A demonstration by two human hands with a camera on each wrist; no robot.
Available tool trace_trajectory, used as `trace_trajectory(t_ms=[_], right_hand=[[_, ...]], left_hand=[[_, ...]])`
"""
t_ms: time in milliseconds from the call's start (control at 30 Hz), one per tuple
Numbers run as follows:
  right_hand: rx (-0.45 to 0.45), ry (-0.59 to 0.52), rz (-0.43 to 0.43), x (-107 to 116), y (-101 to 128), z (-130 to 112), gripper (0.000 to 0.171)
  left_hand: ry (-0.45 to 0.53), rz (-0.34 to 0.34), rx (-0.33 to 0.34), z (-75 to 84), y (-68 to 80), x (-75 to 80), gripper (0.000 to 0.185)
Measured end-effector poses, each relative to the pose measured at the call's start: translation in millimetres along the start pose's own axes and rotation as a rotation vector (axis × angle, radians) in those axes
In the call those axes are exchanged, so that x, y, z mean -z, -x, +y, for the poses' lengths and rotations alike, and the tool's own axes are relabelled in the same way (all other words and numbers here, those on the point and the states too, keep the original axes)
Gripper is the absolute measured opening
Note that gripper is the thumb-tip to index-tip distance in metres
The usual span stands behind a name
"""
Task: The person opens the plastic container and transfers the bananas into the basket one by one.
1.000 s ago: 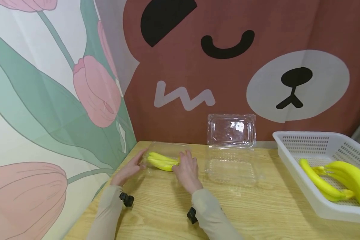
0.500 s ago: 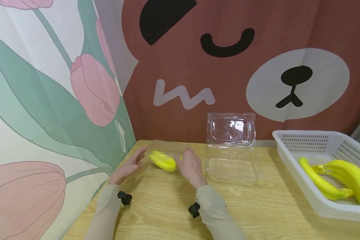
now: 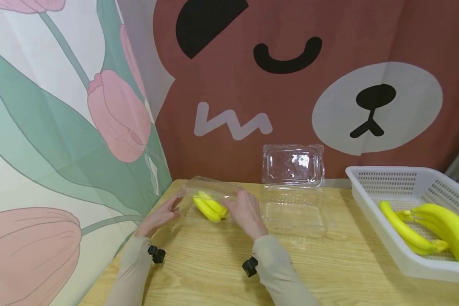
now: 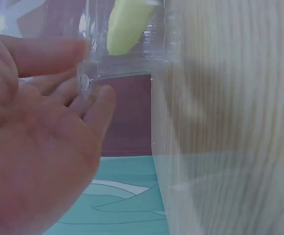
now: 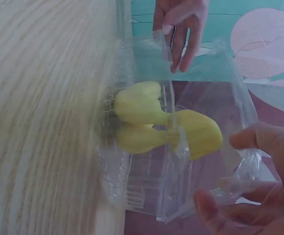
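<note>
A clear plastic clamshell box (image 3: 210, 189) with a small bunch of yellow bananas (image 3: 209, 207) inside sits at the far left of the wooden table (image 3: 329, 272). My left hand (image 3: 162, 216) touches the box's left rim with fairly straight fingers (image 4: 90, 93). My right hand (image 3: 245, 212) is on the box's right side. In the right wrist view its thumb and fingers (image 5: 259, 142) pinch the thin plastic edge of the box (image 5: 181, 161). The bananas (image 5: 146, 117) show through the plastic. The left hand's fingers (image 5: 181, 34) rest on the far rim.
A second clear clamshell (image 3: 293, 214) lies open mid-table, its lid (image 3: 293, 165) upright against the bear-print curtain. A white slotted basket (image 3: 390, 178) at the right holds more bananas (image 3: 432, 231). The table's left edge runs close to the left hand, by the tulip curtain.
The box and its bananas have turned between the hands, from lying crosswise to slanting. The right hand has shifted a little to the right. The left hand has barely moved.
</note>
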State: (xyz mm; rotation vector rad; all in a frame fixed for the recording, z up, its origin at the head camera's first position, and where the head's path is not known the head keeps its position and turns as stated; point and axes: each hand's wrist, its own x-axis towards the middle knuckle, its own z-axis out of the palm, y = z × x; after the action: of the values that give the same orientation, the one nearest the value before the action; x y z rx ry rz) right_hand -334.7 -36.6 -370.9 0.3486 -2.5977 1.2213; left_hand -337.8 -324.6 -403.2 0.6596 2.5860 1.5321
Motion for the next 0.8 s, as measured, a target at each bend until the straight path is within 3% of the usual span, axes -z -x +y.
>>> trace_trajectory(t_ms=[200, 533, 700, 800], right_hand=[[-0.051, -0.027, 0.033, -1.8, 0.0, 0.0, 0.066], [-0.134, -0.131, 0.028, -3.5, -1.5, 0.7, 0.067], [-0.080, -0.243, 0.098, -0.7, -5.7, 2.7, 0.060], [0.008, -0.298, 0.109, 2.4, -6.9, 4.0, 0.074]], left_hand=[[-0.149, 0.011, 0.097, 6.5, -1.9, -1.6, 0.064], [-0.278, 0.025, 0.080, 7.2, -0.5, -5.0, 0.069], [-0.273, 0.024, 0.069, 7.5, 0.5, -4.5, 0.066], [-0.267, 0.018, 0.067, 7.9, 0.3, -3.9, 0.065]])
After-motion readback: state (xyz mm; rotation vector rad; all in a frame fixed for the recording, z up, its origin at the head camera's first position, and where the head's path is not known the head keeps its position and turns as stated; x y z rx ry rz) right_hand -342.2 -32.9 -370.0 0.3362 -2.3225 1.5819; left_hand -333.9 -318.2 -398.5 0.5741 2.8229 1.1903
